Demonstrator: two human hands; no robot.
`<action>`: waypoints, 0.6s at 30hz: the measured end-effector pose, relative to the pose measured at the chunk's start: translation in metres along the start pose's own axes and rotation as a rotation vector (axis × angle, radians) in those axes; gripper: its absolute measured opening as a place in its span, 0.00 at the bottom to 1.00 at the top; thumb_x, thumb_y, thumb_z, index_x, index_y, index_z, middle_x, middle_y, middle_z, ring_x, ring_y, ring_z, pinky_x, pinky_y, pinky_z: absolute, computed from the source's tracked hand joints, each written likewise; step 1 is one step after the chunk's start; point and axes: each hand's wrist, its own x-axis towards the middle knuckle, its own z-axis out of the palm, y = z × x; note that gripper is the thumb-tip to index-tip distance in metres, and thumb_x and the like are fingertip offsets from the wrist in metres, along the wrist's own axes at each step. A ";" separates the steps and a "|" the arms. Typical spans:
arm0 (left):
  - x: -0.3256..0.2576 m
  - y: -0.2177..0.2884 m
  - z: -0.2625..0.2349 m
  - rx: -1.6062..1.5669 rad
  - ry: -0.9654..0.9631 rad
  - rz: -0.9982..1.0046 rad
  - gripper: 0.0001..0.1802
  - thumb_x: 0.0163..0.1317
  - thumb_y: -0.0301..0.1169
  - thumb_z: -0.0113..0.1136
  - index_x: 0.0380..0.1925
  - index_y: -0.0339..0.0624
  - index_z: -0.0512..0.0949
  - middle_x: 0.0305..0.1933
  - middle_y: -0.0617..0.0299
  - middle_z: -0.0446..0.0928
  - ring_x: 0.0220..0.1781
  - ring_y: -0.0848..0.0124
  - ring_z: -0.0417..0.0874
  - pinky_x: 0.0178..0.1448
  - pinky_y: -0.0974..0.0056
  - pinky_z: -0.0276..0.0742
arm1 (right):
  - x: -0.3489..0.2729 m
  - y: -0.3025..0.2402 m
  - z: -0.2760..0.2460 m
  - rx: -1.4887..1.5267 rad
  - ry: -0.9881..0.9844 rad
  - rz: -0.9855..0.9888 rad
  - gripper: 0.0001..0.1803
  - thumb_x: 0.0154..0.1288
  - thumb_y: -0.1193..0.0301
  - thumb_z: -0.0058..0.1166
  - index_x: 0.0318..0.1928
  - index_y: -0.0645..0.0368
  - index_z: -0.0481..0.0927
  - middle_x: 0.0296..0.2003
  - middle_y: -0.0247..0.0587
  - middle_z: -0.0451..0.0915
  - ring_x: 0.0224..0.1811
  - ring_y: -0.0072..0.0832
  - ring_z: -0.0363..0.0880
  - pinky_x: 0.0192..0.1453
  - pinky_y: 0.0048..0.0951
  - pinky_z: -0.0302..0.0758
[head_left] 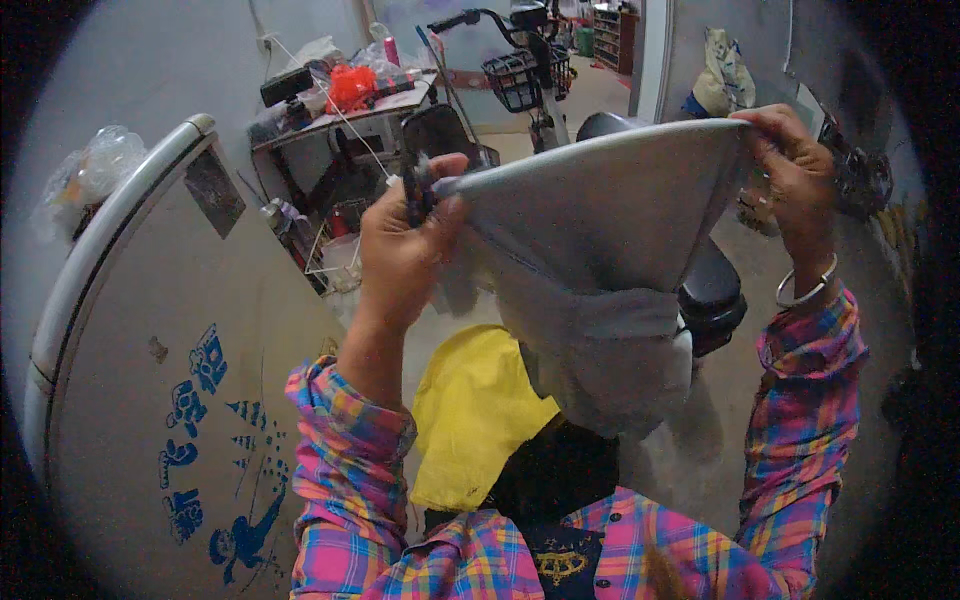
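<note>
A grey piece of cloth [610, 225] is stretched between my raised hands, its upper edge taut and its lower part hanging in folds. My left hand [405, 235] grips the cloth's left corner between thumb and fingers. A dark object [415, 185] shows at those fingers too; its kind is unclear. At the cloth's right corner, my right hand [795, 165] pinches the edge, with a bangle [808, 284] on that wrist. Below the grey cloth, a yellow cloth [470, 415] lies over my lap.
On the left leans a large pale board [120, 290] with a rounded rim and blue drawings. Behind my left hand stands a cluttered table [345, 118]. An electric bike [545, 85] with a basket is farther back, and a black padded seat [712, 290] is beyond the cloth.
</note>
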 end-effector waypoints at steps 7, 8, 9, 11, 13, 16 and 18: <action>-0.057 -0.003 -0.018 0.149 -0.102 -0.131 0.14 0.49 0.22 0.53 0.39 0.37 0.72 0.28 0.66 0.72 0.27 0.81 0.69 0.31 0.76 0.65 | -0.082 -0.011 0.004 0.043 0.008 0.023 0.07 0.51 0.83 0.44 0.30 0.63 0.74 0.30 0.37 0.70 0.34 0.24 0.69 0.39 0.20 0.65; -0.070 -0.012 -0.018 0.171 -0.130 -0.150 0.13 0.48 0.21 0.53 0.38 0.36 0.73 0.31 0.63 0.73 0.32 0.77 0.72 0.37 0.73 0.67 | -0.104 -0.009 0.006 0.014 -0.015 0.068 0.07 0.50 0.82 0.44 0.31 0.63 0.74 0.29 0.36 0.70 0.34 0.23 0.69 0.38 0.20 0.65; -0.084 -0.022 -0.017 0.195 -0.171 -0.173 0.13 0.48 0.20 0.53 0.37 0.36 0.73 0.33 0.62 0.73 0.35 0.76 0.72 0.40 0.72 0.67 | -0.126 -0.007 0.007 0.007 -0.035 0.093 0.07 0.50 0.82 0.45 0.31 0.63 0.74 0.29 0.36 0.69 0.33 0.23 0.68 0.38 0.19 0.64; -0.113 -0.038 -0.013 0.180 -0.228 -0.292 0.14 0.48 0.22 0.54 0.38 0.37 0.73 0.30 0.64 0.72 0.31 0.78 0.70 0.35 0.74 0.65 | -0.167 -0.004 0.008 0.080 -0.079 0.262 0.07 0.49 0.82 0.45 0.30 0.64 0.74 0.29 0.36 0.69 0.33 0.23 0.67 0.37 0.18 0.63; -0.137 -0.050 -0.006 0.089 -0.248 -0.419 0.14 0.49 0.23 0.54 0.39 0.37 0.72 0.28 0.66 0.71 0.28 0.81 0.67 0.31 0.75 0.62 | -0.198 0.000 0.003 0.070 -0.099 0.357 0.07 0.48 0.82 0.46 0.29 0.64 0.75 0.30 0.36 0.69 0.34 0.23 0.67 0.37 0.18 0.63; -0.166 -0.061 0.009 -0.092 -0.239 -0.632 0.17 0.48 0.25 0.55 0.41 0.37 0.72 0.22 0.71 0.70 0.18 0.86 0.63 0.20 0.80 0.57 | -0.230 0.006 -0.009 0.121 -0.080 0.476 0.06 0.47 0.82 0.47 0.29 0.63 0.75 0.31 0.37 0.68 0.34 0.24 0.67 0.37 0.18 0.63; -0.176 -0.068 0.018 -0.131 -0.240 -0.706 0.18 0.48 0.23 0.54 0.43 0.36 0.70 0.30 0.67 0.71 0.27 0.82 0.66 0.30 0.76 0.59 | -0.243 0.014 -0.018 0.161 -0.057 0.496 0.07 0.46 0.82 0.48 0.29 0.63 0.75 0.30 0.37 0.68 0.34 0.24 0.67 0.37 0.19 0.63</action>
